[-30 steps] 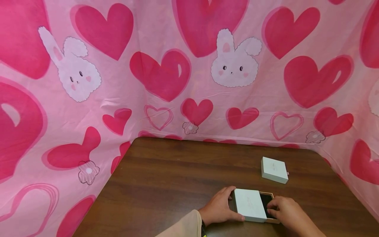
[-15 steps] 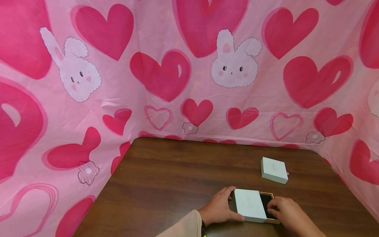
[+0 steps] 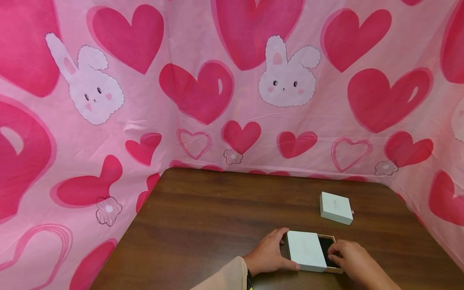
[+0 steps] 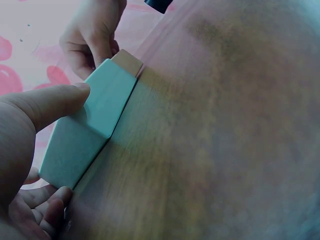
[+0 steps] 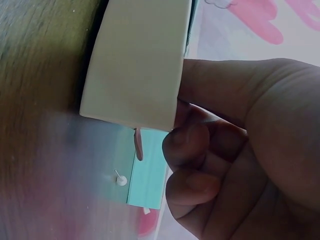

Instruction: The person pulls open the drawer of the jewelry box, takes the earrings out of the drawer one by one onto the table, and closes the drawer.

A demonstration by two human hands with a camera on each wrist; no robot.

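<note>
Gripping pale mint-white square cardboard sleeve (image 3: 307,250) by left end with left hand (image 3: 267,253), thumb on near side, fingers round far-left corner. Located near right on brown wood-grain counter (image 3: 217,225). Showing tan-rimmed, black-lined drawer (image 3: 324,244) partway out at right. Curling right hand's (image 3: 349,256) fingers down into it; can't tell if pinching anything.

Judged mid-job. Done: drawer partly open. Left: settling drawer fully out or back in; can't call direction. Not touching second mint-white square box (image 3: 335,206), farther right, looking closed.

From right wrist only: pinkish ribbon tab (image 5: 139,145) on drawer's end, plus small white ball on thin stem (image 5: 121,180); can't identify. From left wrist: sleeve's left end. From head only: black lining.
</note>
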